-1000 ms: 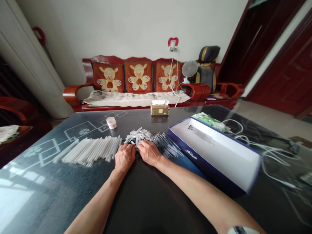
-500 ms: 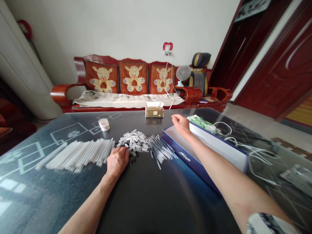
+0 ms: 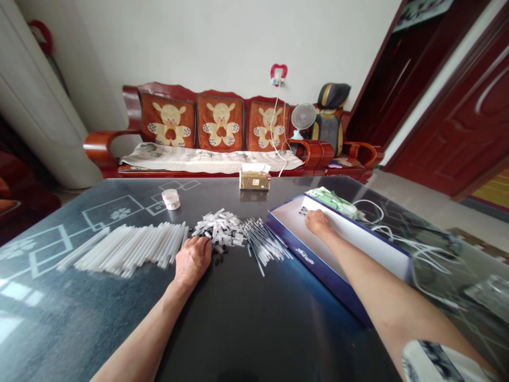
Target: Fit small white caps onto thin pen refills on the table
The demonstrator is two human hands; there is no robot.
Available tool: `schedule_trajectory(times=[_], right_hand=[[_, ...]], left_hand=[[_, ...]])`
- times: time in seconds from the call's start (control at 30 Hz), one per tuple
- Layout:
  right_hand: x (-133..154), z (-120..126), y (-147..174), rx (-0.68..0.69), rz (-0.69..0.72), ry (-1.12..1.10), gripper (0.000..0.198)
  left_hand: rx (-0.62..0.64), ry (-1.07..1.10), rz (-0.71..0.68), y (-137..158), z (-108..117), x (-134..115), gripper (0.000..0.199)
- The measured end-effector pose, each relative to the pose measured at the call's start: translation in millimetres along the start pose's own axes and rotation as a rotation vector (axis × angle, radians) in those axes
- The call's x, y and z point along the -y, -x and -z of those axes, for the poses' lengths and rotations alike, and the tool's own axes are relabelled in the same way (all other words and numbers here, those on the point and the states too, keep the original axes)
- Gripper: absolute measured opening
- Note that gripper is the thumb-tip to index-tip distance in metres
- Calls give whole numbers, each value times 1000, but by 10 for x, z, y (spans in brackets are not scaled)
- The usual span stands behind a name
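Observation:
My left hand [image 3: 193, 260] rests on the dark table with its fingers curled together, at the near left edge of a pile of short white plastic pieces [image 3: 221, 227]. Small black pieces [image 3: 218, 260] lie just right of its fingertips. My right hand [image 3: 320, 223] is down inside a long blue box [image 3: 314, 268] with a white interior, its fingers closed. Small grey metallic-looking items [image 3: 304, 211] show by its fingertips; whether it grips them I cannot tell. Between hand and box lies a bundle of thin metal rods [image 3: 265, 241]. Long translucent white tubes [image 3: 133, 246] lie left of my left hand.
A small round tub [image 3: 170, 199] and a tissue box [image 3: 255, 179] stand towards the back of the table. Beyond the blue box lie a green package [image 3: 333, 201] and white cables [image 3: 421, 254]. A clear plastic item [image 3: 491, 297] is at the far right.
My right hand has moved from above the far left rim of the blue box down into it, and grey items now show there. My left hand has stayed by the white pieces.

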State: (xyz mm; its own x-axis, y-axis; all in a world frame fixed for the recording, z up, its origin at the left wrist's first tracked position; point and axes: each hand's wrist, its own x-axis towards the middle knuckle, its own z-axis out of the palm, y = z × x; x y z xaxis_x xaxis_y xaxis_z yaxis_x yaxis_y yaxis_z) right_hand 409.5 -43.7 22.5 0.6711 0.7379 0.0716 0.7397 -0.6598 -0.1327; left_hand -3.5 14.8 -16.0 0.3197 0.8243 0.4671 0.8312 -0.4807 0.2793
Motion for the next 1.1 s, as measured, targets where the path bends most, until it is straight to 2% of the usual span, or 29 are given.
schedule_trajectory(times=[0.17,0.3,0.4,0.47,0.5,0.53,0.57,0.63,0.73,0.87,0.93,1.0,1.1], right_hand=[[57,113,4,-37,-57,-58,19],[177,466,-37,-141,-32,-146,19],[404,791,-54,-257,50,-247,21],[640,934,29,-306,93,-352,34],[779,965,115,-299,125,-432,41],[926,966,230,-254,162,-666,49],[1077,937,371,-154,205,-877,58],[1363,801,698,42,285,-1156,73],[1691,497,1162,197,364,-1337,73],[1895,139,1476,218,356,-1367,54],[1918,19,1510,217,323,-1402,50],[1908,-69,1509,193,300,-1421,44],[1874,-165,1517,158,307,-1407,41]], left_hand=[[4,10,7,0,12,-12,29],[11,11,13,-3,18,-23,29],[-1,20,4,-1,1,-17,29],[-24,47,-13,3,-4,-12,28],[-45,72,-26,5,2,-14,28],[-70,104,-42,8,16,-20,28],[-95,142,-65,11,40,-31,29],[-127,229,-136,24,108,-72,33],[-96,359,-280,54,200,-158,39],[-28,389,-377,83,177,-218,49],[2,323,-395,76,131,-206,45],[2,205,-366,54,104,-184,39],[-94,-9,-255,17,115,-164,36]])
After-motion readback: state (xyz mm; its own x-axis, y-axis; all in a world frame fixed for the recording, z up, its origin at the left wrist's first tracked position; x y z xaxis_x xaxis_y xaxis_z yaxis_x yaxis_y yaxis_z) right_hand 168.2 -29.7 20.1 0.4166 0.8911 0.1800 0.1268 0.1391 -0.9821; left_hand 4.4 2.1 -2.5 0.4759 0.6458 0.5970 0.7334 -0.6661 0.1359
